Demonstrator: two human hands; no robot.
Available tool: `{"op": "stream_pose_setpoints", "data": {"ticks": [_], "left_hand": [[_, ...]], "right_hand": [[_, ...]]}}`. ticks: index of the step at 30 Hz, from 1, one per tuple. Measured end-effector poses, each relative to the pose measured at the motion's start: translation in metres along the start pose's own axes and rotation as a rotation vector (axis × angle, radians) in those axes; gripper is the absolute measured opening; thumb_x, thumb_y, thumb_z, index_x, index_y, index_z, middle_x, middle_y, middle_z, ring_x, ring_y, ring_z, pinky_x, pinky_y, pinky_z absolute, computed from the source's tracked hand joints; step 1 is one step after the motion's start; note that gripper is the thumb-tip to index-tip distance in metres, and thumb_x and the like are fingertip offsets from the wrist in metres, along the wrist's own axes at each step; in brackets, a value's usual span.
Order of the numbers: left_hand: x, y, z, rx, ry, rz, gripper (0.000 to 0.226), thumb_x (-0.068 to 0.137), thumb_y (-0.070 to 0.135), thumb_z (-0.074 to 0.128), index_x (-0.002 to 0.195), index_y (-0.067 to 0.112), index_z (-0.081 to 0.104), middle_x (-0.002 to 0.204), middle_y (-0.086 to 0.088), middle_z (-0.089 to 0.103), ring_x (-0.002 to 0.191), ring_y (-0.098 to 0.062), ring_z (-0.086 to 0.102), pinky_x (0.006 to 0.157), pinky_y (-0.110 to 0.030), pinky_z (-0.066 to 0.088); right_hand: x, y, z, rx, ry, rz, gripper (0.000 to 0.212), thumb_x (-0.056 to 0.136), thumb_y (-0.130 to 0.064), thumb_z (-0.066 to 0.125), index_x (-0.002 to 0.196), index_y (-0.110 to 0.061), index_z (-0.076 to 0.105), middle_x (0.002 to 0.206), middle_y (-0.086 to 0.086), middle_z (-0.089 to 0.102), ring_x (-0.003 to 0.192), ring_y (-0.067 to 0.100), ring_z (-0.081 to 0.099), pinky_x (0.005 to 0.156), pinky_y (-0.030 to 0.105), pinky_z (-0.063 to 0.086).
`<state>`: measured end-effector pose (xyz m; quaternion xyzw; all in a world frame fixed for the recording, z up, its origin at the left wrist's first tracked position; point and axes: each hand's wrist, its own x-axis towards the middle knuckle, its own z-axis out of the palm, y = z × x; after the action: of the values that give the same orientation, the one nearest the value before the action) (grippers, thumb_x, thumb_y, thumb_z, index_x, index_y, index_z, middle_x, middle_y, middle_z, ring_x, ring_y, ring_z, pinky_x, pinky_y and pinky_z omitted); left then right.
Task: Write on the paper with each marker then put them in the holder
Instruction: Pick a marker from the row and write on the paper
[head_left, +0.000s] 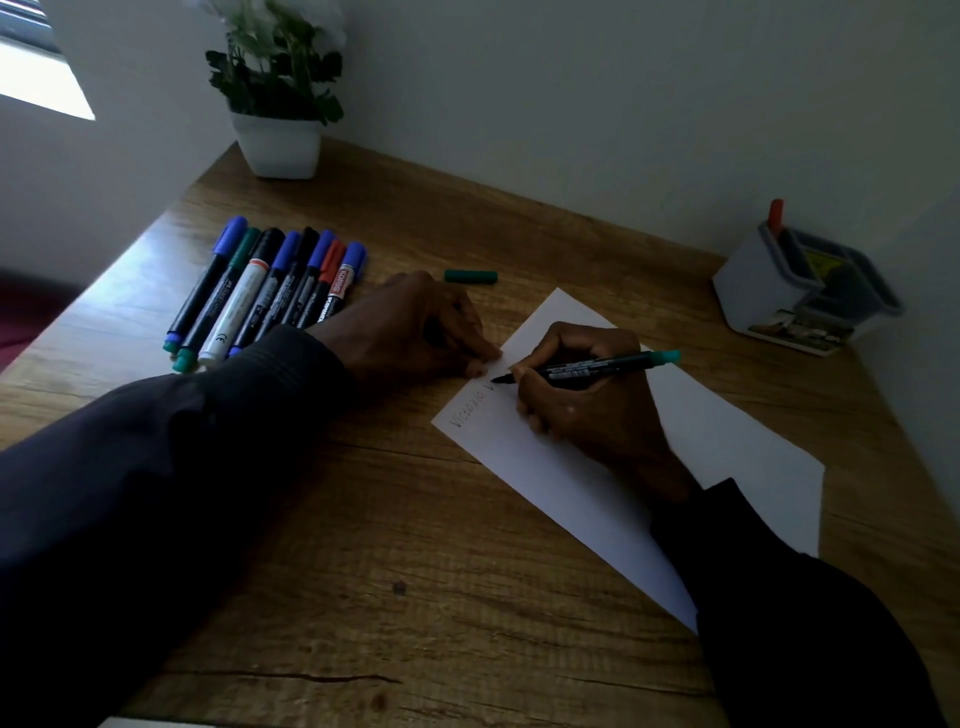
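Note:
My right hand (587, 410) grips an uncapped black marker with a green end (602, 367), its tip touching the white paper (727, 441) beside a handwritten word. My left hand (415, 325) rests curled on the table, fingertips pressing the paper's left corner. The marker's green cap (470, 276) lies loose on the table behind my left hand. A row of several capped markers (265, 291) lies at the left. The white holder (800, 296) stands at the far right with one red-topped marker (776, 215) in it.
A potted plant in a white pot (280, 140) stands at the back left against the wall. The wooden table (415, 571) ends at a left edge near the markers and a front edge at the bottom.

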<state>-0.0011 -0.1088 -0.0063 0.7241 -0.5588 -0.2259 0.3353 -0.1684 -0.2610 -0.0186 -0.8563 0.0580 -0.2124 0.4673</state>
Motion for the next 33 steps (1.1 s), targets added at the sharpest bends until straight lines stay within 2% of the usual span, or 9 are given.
{"op": "stream_pose_setpoints", "data": {"ticks": [4, 8, 12, 17, 21, 26, 29, 33], "left_hand": [[0.0004, 0.0007, -0.0007, 0.013, -0.001, -0.006, 0.023, 0.084, 0.019, 0.068, 0.105, 0.028, 0.071, 0.112, 0.014, 0.059, 0.102, -0.002, 0.057, 0.079, -0.013, 0.052], [0.0004, 0.0013, -0.0010, 0.012, -0.004, -0.024, 0.023, 0.084, 0.021, 0.068, 0.105, 0.030, 0.071, 0.112, 0.016, 0.057, 0.100, 0.001, 0.056, 0.076, -0.005, 0.048], [0.0007, 0.0008, -0.0006, 0.009, -0.001, -0.029, 0.023, 0.084, 0.020, 0.068, 0.105, 0.029, 0.070, 0.112, 0.016, 0.057, 0.101, 0.002, 0.056, 0.078, -0.003, 0.047], [0.0004, 0.0004, -0.0002, 0.007, 0.001, -0.026, 0.022, 0.084, 0.020, 0.068, 0.104, 0.029, 0.070, 0.110, 0.016, 0.058, 0.101, -0.001, 0.057, 0.076, -0.007, 0.050], [0.0013, -0.0006, 0.0008, 0.006, -0.001, -0.027, 0.022, 0.083, 0.021, 0.068, 0.103, 0.032, 0.070, 0.111, 0.016, 0.058, 0.101, 0.000, 0.057, 0.082, -0.012, 0.052], [0.0012, 0.0004, -0.0001, 0.011, -0.005, -0.033, 0.023, 0.084, 0.018, 0.068, 0.105, 0.028, 0.070, 0.111, 0.016, 0.057, 0.101, 0.001, 0.055, 0.080, -0.002, 0.045], [0.0005, 0.0009, -0.0007, 0.017, -0.004, -0.029, 0.024, 0.084, 0.019, 0.068, 0.106, 0.028, 0.070, 0.111, 0.015, 0.057, 0.099, 0.001, 0.056, 0.079, -0.004, 0.047], [-0.0001, 0.0011, -0.0010, 0.030, -0.003, -0.022, 0.023, 0.083, 0.021, 0.069, 0.105, 0.030, 0.070, 0.111, 0.015, 0.058, 0.100, -0.001, 0.057, 0.078, -0.012, 0.052]], "right_hand": [[-0.0003, -0.0004, -0.0003, 0.025, 0.016, 0.017, 0.007, 0.084, -0.010, 0.071, 0.079, -0.006, 0.070, 0.068, 0.009, 0.070, 0.053, 0.016, 0.067, 0.048, 0.018, 0.048], [0.0009, 0.0008, 0.0012, 0.041, -0.013, -0.014, 0.006, 0.088, -0.003, 0.072, 0.085, 0.001, 0.070, 0.071, 0.010, 0.070, 0.055, 0.013, 0.068, 0.049, 0.015, 0.049], [0.0006, 0.0017, 0.0006, 0.037, 0.013, -0.017, 0.009, 0.087, -0.007, 0.072, 0.083, 0.001, 0.069, 0.070, 0.010, 0.070, 0.054, 0.013, 0.068, 0.048, 0.015, 0.049], [0.0003, 0.0009, -0.0001, 0.021, 0.004, -0.034, 0.006, 0.087, -0.001, 0.072, 0.083, 0.002, 0.069, 0.070, 0.011, 0.070, 0.054, 0.013, 0.068, 0.049, 0.014, 0.049], [-0.0004, -0.0006, -0.0005, 0.014, 0.022, 0.009, 0.009, 0.086, -0.005, 0.072, 0.078, -0.003, 0.069, 0.067, 0.008, 0.070, 0.050, 0.016, 0.067, 0.046, 0.017, 0.048], [-0.0007, -0.0011, -0.0012, 0.066, 0.019, 0.042, 0.006, 0.089, -0.001, 0.071, 0.083, -0.003, 0.069, 0.069, 0.012, 0.071, 0.052, 0.018, 0.068, 0.047, 0.018, 0.050], [0.0000, -0.0018, -0.0005, 0.099, 0.012, 0.034, 0.004, 0.089, 0.003, 0.070, 0.085, 0.001, 0.069, 0.070, 0.016, 0.070, 0.052, 0.018, 0.068, 0.047, 0.018, 0.051], [0.0000, -0.0043, -0.0015, 0.048, 0.008, 0.022, 0.007, 0.087, 0.002, 0.071, 0.081, 0.000, 0.069, 0.068, 0.013, 0.070, 0.051, 0.020, 0.068, 0.046, 0.018, 0.049]]}}
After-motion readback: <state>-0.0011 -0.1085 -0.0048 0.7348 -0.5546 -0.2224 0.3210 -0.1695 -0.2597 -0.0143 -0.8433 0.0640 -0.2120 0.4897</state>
